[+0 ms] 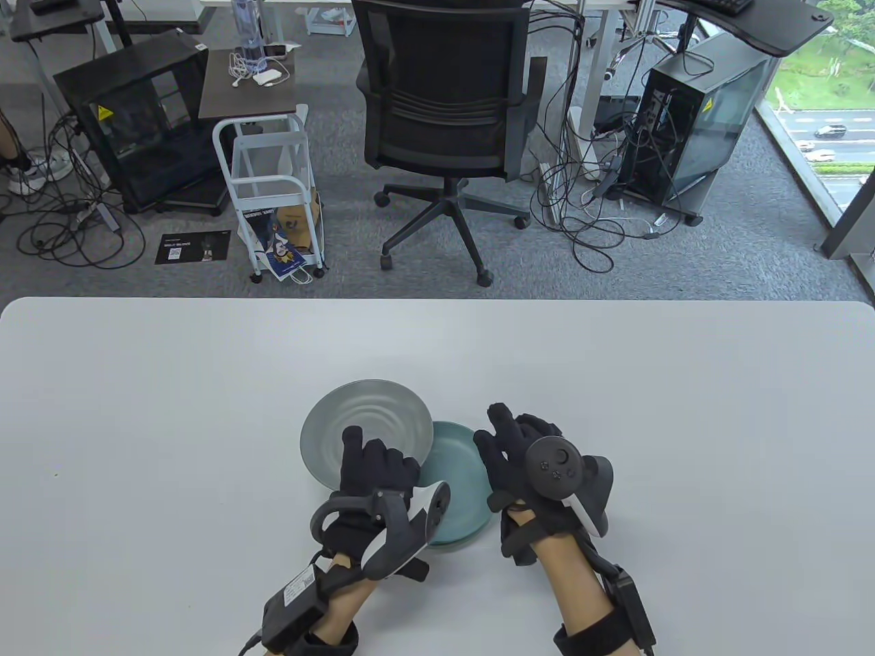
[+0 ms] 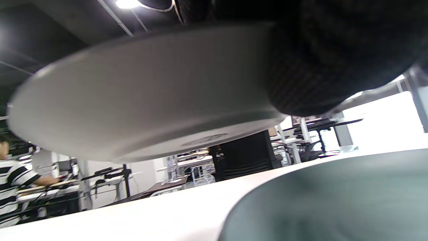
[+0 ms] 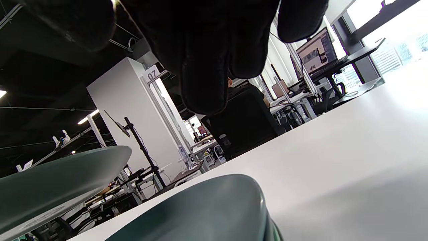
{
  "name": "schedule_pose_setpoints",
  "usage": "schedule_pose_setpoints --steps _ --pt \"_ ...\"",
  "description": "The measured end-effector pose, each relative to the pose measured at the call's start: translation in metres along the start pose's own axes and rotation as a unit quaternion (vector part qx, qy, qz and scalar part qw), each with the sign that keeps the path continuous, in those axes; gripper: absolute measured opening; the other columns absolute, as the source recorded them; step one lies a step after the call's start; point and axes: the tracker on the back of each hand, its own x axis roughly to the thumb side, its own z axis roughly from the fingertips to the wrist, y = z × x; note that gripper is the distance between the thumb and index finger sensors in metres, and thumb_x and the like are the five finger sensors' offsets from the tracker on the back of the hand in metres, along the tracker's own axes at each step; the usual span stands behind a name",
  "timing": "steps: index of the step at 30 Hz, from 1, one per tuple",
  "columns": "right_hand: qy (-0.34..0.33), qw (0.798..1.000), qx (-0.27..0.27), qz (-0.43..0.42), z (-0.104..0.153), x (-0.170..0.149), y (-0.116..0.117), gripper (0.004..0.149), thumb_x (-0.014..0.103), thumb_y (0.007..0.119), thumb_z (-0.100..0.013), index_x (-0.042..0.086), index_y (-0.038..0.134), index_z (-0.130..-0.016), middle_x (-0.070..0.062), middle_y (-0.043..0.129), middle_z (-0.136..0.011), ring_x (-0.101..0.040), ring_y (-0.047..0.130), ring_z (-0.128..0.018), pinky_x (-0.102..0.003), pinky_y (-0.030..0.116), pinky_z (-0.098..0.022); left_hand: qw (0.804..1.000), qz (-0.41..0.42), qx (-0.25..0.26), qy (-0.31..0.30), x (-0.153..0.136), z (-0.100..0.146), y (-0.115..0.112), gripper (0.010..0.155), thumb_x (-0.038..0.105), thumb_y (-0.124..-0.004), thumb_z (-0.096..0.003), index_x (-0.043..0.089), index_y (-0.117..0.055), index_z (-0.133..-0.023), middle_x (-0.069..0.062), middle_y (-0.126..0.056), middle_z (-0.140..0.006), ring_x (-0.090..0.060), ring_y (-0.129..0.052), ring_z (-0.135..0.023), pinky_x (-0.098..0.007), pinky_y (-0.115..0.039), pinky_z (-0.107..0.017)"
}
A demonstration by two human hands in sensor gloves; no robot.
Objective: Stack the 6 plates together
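Observation:
My left hand point(image 1: 372, 468) grips a grey plate point(image 1: 366, 427) by its near rim, thumb on top, and holds it tilted above the table. Its far-right edge overlaps the left rim of a teal plate stack point(image 1: 458, 478). In the left wrist view the grey plate's underside point(image 2: 133, 100) hangs over the teal rim point(image 2: 327, 197), with my gloved fingers point(image 2: 334, 50) against it. My right hand point(image 1: 509, 441) is open, fingers spread, at the stack's right rim and holds nothing. In the right wrist view its fingers point(image 3: 207, 50) hang above the teal rim point(image 3: 200, 207); the lifted plate point(image 3: 50, 177) shows at left.
The white table point(image 1: 137, 424) spreads wide on all sides of the plates. Beyond its far edge stand a black office chair point(image 1: 444, 102), a white cart point(image 1: 273, 184) and computer cases on the floor.

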Motion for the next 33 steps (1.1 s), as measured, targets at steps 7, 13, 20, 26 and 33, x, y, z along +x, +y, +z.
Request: schedule_pose_setpoints --steps 7,13,20,26,33 --pt "0.039 0.997 0.022 -0.06 0.0 -0.007 0.005 0.073 0.068 0.057 -0.055 0.018 0.052 -0.108 0.003 0.092 -0.079 -0.029 0.07 -0.096 -0.056 0.048 -0.077 0.998 0.008 0.028 -0.052 0.021 0.013 0.013 0.035 0.044 -0.102 -0.0264 0.031 -0.094 -0.058 0.009 -0.096 -0.051 -0.006 -0.09 -0.075 -0.046 -0.05 -0.087" --pt "0.088 0.981 0.06 -0.163 -0.004 -0.022 0.012 0.065 0.057 0.064 -0.058 0.017 0.052 -0.107 0.007 0.094 -0.069 -0.027 0.076 -0.09 -0.054 0.05 -0.076 0.995 0.027 0.043 -0.087 0.032 0.021 0.02 0.035 0.044 -0.102 -0.0261 0.032 -0.094 -0.058 0.009 -0.096 -0.051 -0.006 -0.09 -0.076 -0.046 -0.05 -0.087" --pt "0.116 0.966 0.075 -0.22 -0.006 -0.033 0.014 0.054 0.044 0.069 -0.058 0.017 0.058 -0.103 0.01 0.096 -0.058 -0.022 0.082 -0.084 -0.052 0.054 -0.075 0.992 0.03 0.063 -0.108 0.037 0.027 0.026 0.036 0.044 -0.102 -0.0261 0.033 -0.094 -0.059 0.01 -0.096 -0.052 -0.005 -0.09 -0.077 -0.046 -0.05 -0.087" --pt "0.112 0.96 0.099 -0.238 -0.006 -0.032 0.018 0.058 0.049 0.071 -0.057 0.017 0.059 -0.103 0.011 0.096 -0.061 -0.022 0.082 -0.084 -0.053 0.053 -0.075 0.99 0.035 0.072 -0.114 0.037 0.028 0.031 0.035 0.043 -0.102 -0.0265 0.033 -0.094 -0.059 0.01 -0.096 -0.053 -0.005 -0.089 -0.078 -0.046 -0.049 -0.088" --pt "0.134 0.957 0.061 -0.249 -0.005 -0.038 0.012 0.054 0.045 0.071 -0.057 0.015 0.062 -0.101 0.009 0.097 -0.056 -0.02 0.084 -0.082 -0.052 0.055 -0.074 0.99 0.054 0.076 -0.109 0.032 0.026 0.03 0.04 0.049 -0.097 -0.0283 0.039 -0.091 -0.066 0.015 -0.096 -0.061 -0.005 -0.087 -0.083 -0.046 -0.045 -0.089"
